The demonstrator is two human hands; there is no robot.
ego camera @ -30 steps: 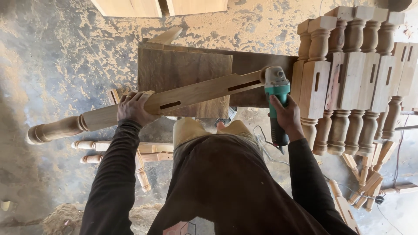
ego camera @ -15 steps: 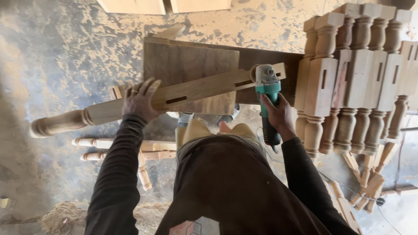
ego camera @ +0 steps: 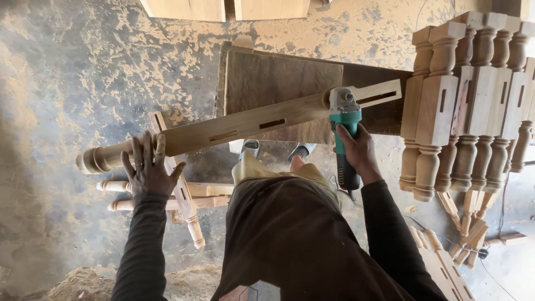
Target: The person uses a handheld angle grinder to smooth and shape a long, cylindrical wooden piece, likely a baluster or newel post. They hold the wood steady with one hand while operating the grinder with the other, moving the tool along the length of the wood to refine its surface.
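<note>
grinder disc: hidden under the grinder (ego camera: pixel 345 120) head; contact with the leg (ego camera: pixel 245 124) cannot be told
right palm: hidden, right hand (ego camera: pixel 359 153) wrapped round the grinder body
leg underside: hidden where it crosses the bench (ego camera: pixel 278 78)
stacked legs (ego camera: pixel 473 100): cut off by the right and top edges
boards (ego camera: pixel 223 8): cut off by the top edge
feet (ego camera: pixel 301 150): mostly hidden by trousers

The left hand (ego camera: pixel 147 170) lies spread on the turned end of a long wooden leg (ego camera: pixel 239 125) resting across a dark workbench (ego camera: pixel 278 75); the right hand (ego camera: pixel 359 153) grips a teal angle grinder (ego camera: pixel 345 131) pressed against it, stacked turned legs (ego camera: pixel 473 100) just beside
</note>
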